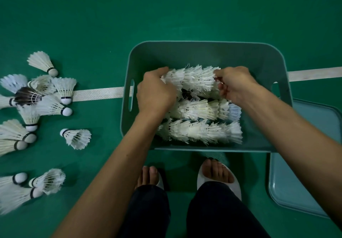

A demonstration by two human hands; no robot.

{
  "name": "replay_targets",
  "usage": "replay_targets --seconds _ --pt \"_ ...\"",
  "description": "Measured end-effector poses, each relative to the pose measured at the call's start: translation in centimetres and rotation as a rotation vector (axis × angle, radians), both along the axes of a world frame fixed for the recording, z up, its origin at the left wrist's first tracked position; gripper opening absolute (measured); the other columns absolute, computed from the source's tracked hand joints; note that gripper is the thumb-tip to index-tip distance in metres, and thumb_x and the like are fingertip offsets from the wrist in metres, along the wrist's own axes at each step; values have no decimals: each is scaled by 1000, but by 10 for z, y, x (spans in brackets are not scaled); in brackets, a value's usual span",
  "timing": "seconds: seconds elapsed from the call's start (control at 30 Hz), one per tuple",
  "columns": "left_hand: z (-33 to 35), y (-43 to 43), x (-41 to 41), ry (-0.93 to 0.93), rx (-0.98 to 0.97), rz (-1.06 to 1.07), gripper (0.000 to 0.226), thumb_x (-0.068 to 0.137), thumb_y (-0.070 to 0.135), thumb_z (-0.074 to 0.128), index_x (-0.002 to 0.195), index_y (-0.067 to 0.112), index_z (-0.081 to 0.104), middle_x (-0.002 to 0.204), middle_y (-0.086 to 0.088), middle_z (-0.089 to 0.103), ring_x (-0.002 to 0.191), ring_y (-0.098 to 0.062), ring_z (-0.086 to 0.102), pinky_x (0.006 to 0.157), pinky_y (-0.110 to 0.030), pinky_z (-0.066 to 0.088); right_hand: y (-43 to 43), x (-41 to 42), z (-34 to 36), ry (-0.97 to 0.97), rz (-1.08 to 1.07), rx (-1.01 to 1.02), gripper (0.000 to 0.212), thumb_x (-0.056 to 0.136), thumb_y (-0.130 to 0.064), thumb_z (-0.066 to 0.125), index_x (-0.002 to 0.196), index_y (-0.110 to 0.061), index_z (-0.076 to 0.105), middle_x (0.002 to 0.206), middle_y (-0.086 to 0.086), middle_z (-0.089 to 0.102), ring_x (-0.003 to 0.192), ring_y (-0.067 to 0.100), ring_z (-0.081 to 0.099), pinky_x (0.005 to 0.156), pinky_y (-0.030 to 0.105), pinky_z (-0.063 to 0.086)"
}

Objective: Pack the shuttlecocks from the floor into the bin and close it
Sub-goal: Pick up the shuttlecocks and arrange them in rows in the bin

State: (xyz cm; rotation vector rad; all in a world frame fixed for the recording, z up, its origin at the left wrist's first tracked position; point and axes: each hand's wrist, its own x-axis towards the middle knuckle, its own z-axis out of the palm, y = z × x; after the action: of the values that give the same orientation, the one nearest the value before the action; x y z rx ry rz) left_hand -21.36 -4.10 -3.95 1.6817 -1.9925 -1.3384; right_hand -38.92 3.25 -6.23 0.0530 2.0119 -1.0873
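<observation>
The left hand and right hand are both down inside the teal plastic bin, fingers curled round opposite ends of a nested row of feather shuttlecocks, which lies crosswise at the bin's 12 o'clock side. The left hand grips the 9 o'clock end and the right hand pinches the 3 o'clock end.

Nearer the person, two more nested rows lie parallel in the bin, filling it toward 6 o'clock. A white mesh-skirted shuttlecock sits at the 3 o'clock end of the middle row.

The bin stands open on the green court floor, across a white court line. Its lid lies flat on the floor at the bin's 4 o'clock, partly under it. At the bin's 9 o'clock, well apart from it, loose shuttlecocks are scattered on the floor, one of them dark-feathered. At 6 o'clock are the person's feet in white slippers.
</observation>
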Motion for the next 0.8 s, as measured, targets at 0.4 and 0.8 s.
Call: replay_targets --seconds 0.4,0.8 --pt "-18 -16 -18 -306 -208 -210 25 96 12 64 120 7 63 109 -10 63 91 -26 55 76 -32 42 -7 2 -10 -12 -26 -16 3 94 -8 69 93 -5 69 72 3 63 48 9 48 42 22 40" --pt "-21 -22 -13 -375 -277 -216 18 92 3 58 101 10 71 85 -9 66 76 -30 61 68 -34 48 -7 2 -3 18 10 -11 8 93 0 68 96 5 63 84 16 69 54 22 63 54 30 57"
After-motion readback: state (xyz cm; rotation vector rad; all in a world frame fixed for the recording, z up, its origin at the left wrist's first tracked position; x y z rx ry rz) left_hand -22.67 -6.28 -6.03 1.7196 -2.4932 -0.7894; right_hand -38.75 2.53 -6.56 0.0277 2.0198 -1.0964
